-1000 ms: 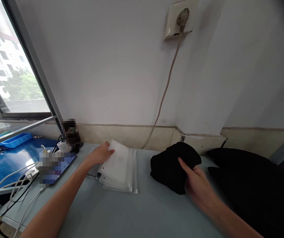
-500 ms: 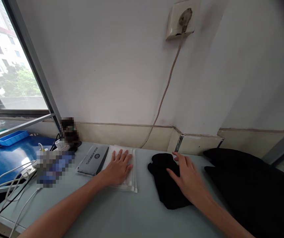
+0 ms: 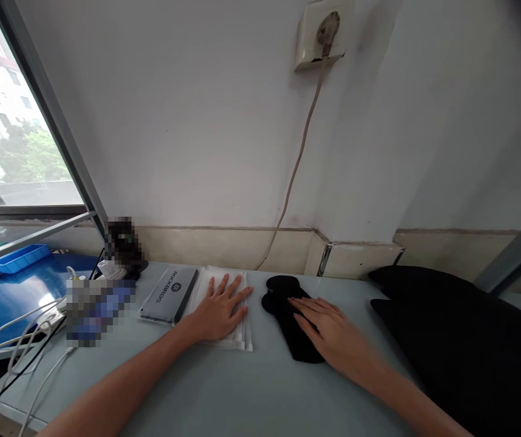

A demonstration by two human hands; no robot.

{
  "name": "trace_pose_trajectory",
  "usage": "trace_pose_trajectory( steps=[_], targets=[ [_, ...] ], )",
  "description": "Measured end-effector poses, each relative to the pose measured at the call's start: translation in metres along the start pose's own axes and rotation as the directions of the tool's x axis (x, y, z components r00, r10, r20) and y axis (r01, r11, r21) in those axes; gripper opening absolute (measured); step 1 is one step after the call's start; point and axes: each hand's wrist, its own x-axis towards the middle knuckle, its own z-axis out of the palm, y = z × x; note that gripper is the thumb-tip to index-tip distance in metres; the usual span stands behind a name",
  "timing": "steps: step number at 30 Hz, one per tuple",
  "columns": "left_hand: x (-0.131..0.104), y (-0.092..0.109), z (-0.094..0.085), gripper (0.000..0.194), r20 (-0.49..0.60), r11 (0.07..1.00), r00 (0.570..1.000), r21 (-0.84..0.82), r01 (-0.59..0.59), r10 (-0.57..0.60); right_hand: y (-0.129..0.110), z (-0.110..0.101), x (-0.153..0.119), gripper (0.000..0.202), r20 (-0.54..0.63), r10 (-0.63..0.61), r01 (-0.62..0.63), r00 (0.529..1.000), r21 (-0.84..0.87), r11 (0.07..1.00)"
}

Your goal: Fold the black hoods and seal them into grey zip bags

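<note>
Folded black cloth (image 3: pixel 294 337) has settled flatter onto the grey-green table (image 3: pixel 233 400) since the earlier head frames, and the right hand (image 3: pixel 328 331), its fingers raised and parted half a second ago, now lies palm down across the cloth's right side. Those fingers are straight and held close together, pressing on the cloth without gripping it. The cloth's rounded upper end and its lower edge show past the hand.

The left hand (image 3: pixel 219 312) rests flat with fingers spread wide on a stack of clear zip bags (image 3: pixel 247 334), where it was gripping the upper edge of the bags a second earlier. The bags lie to the left of the black cloth, with a narrow strip of bare table between them. Just beside the bags, on their left, is a grey package (image 3: pixel 164 300) marked ROCKBROS.

A larger black fabric pile (image 3: pixel 464 340) lies right of the right hand. White cables (image 3: pixel 46 355) and a pixelated blue object (image 3: pixel 100 315) lie at the table's left; a beige cord (image 3: pixel 303 139) hangs from the wall socket (image 3: pixel 304 45).
</note>
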Motion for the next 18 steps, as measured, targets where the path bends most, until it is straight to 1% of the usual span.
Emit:
trace_pose_trajectory(
  steps=[1,3,4,5,6,8,10,12,13,14,15,16,17,18],
  targets=[
    [0.0,0.0,-0.001,0.061,0.005,1.0,1.0,0.004,-0.006,0.006,-0.003,-0.005,0.001,0.05,0.031,0.038,-0.042,0.999,0.129,0.991],
    [0.001,0.001,-0.001,0.062,0.005,1.0,1.0,0.012,-0.01,0.01,-0.005,-0.017,0.003,0.054,0.063,0.138,-0.152,0.988,0.377,0.914],
    [0.001,0.0,-0.001,0.061,0.0,1.0,1.0,0.015,-0.013,0.013,-0.003,-0.022,0.005,0.055,0.04,0.183,-0.182,0.982,0.432,0.883],
    [0.001,0.0,-0.001,0.06,-0.005,1.0,1.0,0.018,-0.017,0.018,0.002,-0.026,0.007,0.055,-0.014,0.219,-0.191,0.976,0.434,0.88],
    [0.001,-0.001,-0.001,0.059,-0.009,1.0,1.0,0.02,-0.023,0.023,0.008,-0.029,0.009,0.052,-0.085,0.237,-0.189,0.968,0.376,0.907],
    [0.002,-0.003,0.0,0.058,-0.008,0.999,1.0,0.021,-0.03,0.03,0.024,-0.032,0.013,0.045,-0.214,0.243,-0.206,0.946,0.182,0.961],
    [0.002,-0.004,0.001,0.058,0.0,0.999,1.0,0.018,-0.03,0.03,0.035,-0.033,0.014,0.044,-0.319,0.243,-0.238,0.916,0.056,0.97],
    [0.002,-0.004,0.001,0.058,0.004,1.0,1.0,0.014,-0.022,0.022,0.035,-0.034,0.011,0.046,-0.405,0.208,-0.233,0.89,-0.012,0.972],
    [0.002,-0.003,0.0,0.058,0.005,1.0,1.0,0.013,-0.02,0.02,0.03,-0.034,0.009,0.045,-0.403,0.174,-0.204,0.898,-0.033,0.978],
    [0.002,-0.002,0.0,0.058,0.004,1.0,1.0,0.012,-0.017,0.017,0.023,-0.034,0.006,0.043,-0.356,0.141,-0.162,0.924,-0.031,0.986],
    [0.002,-0.002,-0.001,0.057,0.004,1.0,1.0,0.011,-0.014,0.014,0.014,-0.034,0.003,0.041,-0.261,0.109,-0.114,0.959,-0.006,0.993],
    [0.002,-0.001,-0.001,0.057,0.005,1.0,1.0,0.009,-0.012,0.011,0.005,-0.033,0.0,0.04,-0.118,0.076,-0.072,0.99,0.043,0.997],
    [0.001,0.0,-0.002,0.057,0.008,1.0,1.0,0.007,-0.009,0.009,-0.004,-0.032,-0.003,0.039,0.031,0.043,-0.046,0.999,0.084,0.995],
    [0.001,0.001,-0.003,0.058,0.013,1.0,1.0,0.006,-0.005,0.005,-0.012,-0.03,-0.006,0.038,0.155,0.016,-0.031,0.988,0.095,0.995]
  ],
)
